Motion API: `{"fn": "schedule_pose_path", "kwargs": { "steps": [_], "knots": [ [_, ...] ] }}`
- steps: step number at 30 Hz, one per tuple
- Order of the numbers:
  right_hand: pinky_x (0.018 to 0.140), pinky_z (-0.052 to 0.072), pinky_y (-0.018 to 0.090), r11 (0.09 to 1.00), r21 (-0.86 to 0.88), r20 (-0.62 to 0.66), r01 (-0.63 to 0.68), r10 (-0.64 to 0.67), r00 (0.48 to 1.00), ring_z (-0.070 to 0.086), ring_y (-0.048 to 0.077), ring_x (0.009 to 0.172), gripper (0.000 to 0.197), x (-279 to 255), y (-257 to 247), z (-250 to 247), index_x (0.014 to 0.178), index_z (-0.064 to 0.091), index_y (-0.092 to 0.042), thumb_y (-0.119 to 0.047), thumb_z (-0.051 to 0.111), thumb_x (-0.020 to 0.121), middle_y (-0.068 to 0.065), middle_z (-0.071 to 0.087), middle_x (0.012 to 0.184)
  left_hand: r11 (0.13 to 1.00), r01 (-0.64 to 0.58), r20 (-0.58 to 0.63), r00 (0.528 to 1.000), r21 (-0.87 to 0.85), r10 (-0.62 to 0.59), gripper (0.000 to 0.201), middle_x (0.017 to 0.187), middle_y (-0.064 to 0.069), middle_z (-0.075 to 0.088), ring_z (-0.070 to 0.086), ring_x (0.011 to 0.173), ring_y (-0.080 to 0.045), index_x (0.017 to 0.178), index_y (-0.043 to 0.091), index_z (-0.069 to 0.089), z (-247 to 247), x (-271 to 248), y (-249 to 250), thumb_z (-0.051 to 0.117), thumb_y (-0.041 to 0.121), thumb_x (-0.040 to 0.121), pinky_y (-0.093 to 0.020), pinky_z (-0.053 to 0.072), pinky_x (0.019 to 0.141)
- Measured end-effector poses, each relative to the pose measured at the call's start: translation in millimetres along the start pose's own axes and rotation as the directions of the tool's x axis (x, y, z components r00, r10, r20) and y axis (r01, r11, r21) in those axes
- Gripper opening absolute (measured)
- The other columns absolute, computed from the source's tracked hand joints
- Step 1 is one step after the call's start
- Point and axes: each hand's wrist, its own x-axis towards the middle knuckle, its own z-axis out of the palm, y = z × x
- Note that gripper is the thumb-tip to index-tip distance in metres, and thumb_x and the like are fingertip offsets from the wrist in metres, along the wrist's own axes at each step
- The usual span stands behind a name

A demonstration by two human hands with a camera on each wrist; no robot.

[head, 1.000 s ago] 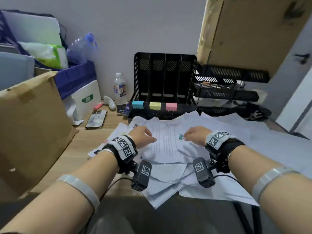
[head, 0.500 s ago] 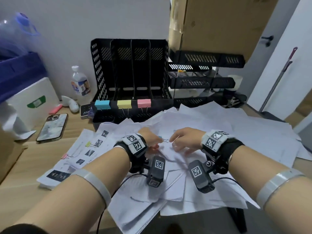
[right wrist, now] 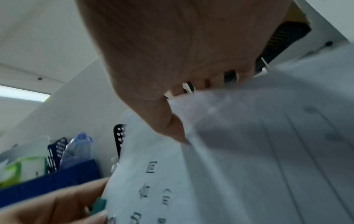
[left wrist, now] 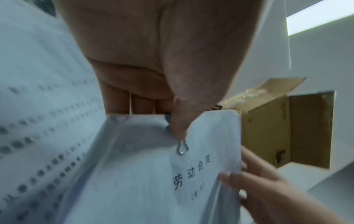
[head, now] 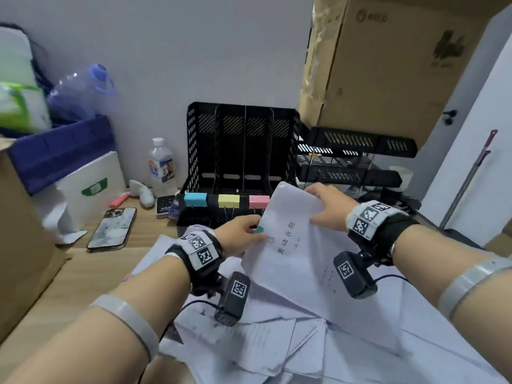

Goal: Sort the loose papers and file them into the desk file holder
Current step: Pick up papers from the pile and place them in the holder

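Note:
A clipped stack of white papers (head: 288,234) with printed characters is lifted off the desk, tilted up toward the black file holder (head: 241,145). My left hand (head: 241,236) pinches its left edge at a teal binder clip (head: 259,230), thumb on the clip's wire loop (left wrist: 182,149). My right hand (head: 328,206) grips the stack's far right edge, thumb on top and fingers behind (right wrist: 172,130). The holder has three upright slots with blue, yellow and pink clips along its front. More loose papers (head: 304,342) lie spread beneath.
A phone (head: 112,228), a water bottle (head: 162,164) and a small white object lie left of the holder. A black tiered tray (head: 357,156) stands to its right under a large cardboard box (head: 388,65). A cardboard box and a blue crate sit far left.
Both hands were low on the spread papers at the clip; now they have lifted the clipped stack off the pile and raised it toward the holder. The head view swung.

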Motion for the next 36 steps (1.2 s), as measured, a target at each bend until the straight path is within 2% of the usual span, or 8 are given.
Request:
{"fn": "schedule_pose_path", "kwargs": {
  "steps": [5,10,16,20,24,29,32,36],
  "knots": [
    [0.055,0.042,0.025,0.997,0.059,0.143,0.048,-0.056,0.988,0.056,0.018,0.067,0.019,5.6,-12.4,8.3,0.096,0.07,-0.009,-0.018,0.057,0.085,0.0,0.061,0.077,0.989,0.037,-0.253,0.965,-0.144,-0.073,0.024,0.1,-0.014,0.076,0.075,0.086,-0.027,0.106,0.015,0.069,-27.4,-21.4,-21.6,0.077,0.024,0.085,-0.045,0.063,0.079],
    [0.064,0.041,0.029,0.966,0.259,0.077,0.009,-0.03,0.997,0.054,0.02,0.069,0.022,7.9,-22.0,27.5,0.098,0.064,0.004,-0.014,0.056,0.087,0.013,0.06,0.081,0.876,0.038,-0.242,0.954,-0.481,-0.175,0.032,0.107,-0.015,0.077,0.076,0.093,-0.026,0.116,0.001,0.067,-42.0,-40.6,-38.4,0.076,0.008,0.086,-0.034,0.062,0.073],
    [0.082,0.055,0.041,0.881,0.47,-0.046,0.053,-0.035,0.998,0.067,0.033,0.084,0.022,17.1,-52.1,24.5,0.104,0.068,-0.004,-0.014,0.055,0.09,0.019,0.071,0.104,0.781,-0.099,-0.33,0.933,-0.617,-0.143,0.035,0.113,-0.013,0.076,0.073,0.1,-0.027,0.122,0.001,0.064,-50.9,-51.4,-40.9,0.072,0.005,0.088,-0.032,0.063,0.073],
    [0.052,0.045,0.027,0.807,0.585,-0.105,0.082,-0.024,0.994,0.056,0.022,0.062,0.02,36.7,-84.0,13.0,0.099,0.068,-0.005,-0.017,0.056,0.088,0.011,0.066,0.082,0.776,-0.11,-0.317,0.941,-0.621,-0.12,0.033,0.119,-0.013,0.074,0.07,0.111,-0.03,0.124,0.004,0.065,-60.9,-44.5,-45.3,0.067,0.01,0.092,-0.041,0.059,0.091],
    [0.074,0.059,0.058,0.671,0.722,-0.193,0.167,-0.037,0.981,0.071,0.041,0.089,0.025,93.5,-104.5,10.6,0.091,0.07,-0.019,-0.026,0.057,0.071,0.014,0.075,0.092,0.833,-0.176,-0.435,0.896,-0.524,-0.085,0.042,0.123,-0.021,0.069,0.064,0.118,-0.04,0.121,0.007,0.067,-85.1,-31.4,-36.7,0.078,0.022,0.083,-0.055,0.047,0.106],
    [0.092,0.057,0.049,0.513,0.838,-0.228,0.188,0.016,0.974,0.069,0.024,0.101,0.026,113.9,-140.9,-13.8,0.1,0.057,-0.03,-0.026,0.061,0.074,0.004,0.068,0.108,0.953,-0.183,-0.825,0.555,-0.242,-0.103,0.046,0.1,-0.006,0.075,0.072,0.094,-0.027,0.106,0.009,0.069,-158.7,-2.1,-4.1,0.077,0.048,0.082,-0.038,0.057,0.086],
    [0.091,0.058,0.046,0.448,0.875,-0.224,0.186,0.033,0.974,0.07,0.022,0.102,0.025,114.3,-146.4,-16.5,0.108,0.055,-0.024,-0.015,0.059,0.085,0.008,0.068,0.111,0.96,-0.268,-0.938,0.346,-0.075,0.024,0.023,0.098,-0.006,0.068,0.069,0.094,-0.024,0.105,0.005,0.067,-188.8,1.2,23.1,0.067,0.025,0.094,-0.028,0.053,0.083],
    [0.089,0.059,0.04,0.401,0.899,-0.185,0.179,-0.023,0.982,0.071,0.022,0.104,0.023,104.0,-143.6,-5.0,0.115,0.058,-0.015,-0.008,0.058,0.093,0.012,0.067,0.118,0.969,-0.222,-0.968,0.197,0.11,0.155,0.027,0.097,-0.016,0.071,0.07,0.099,-0.033,0.107,-0.002,0.069,-205.9,1.5,37.7,0.06,0.021,0.097,-0.033,0.052,0.089]
  ]
}}
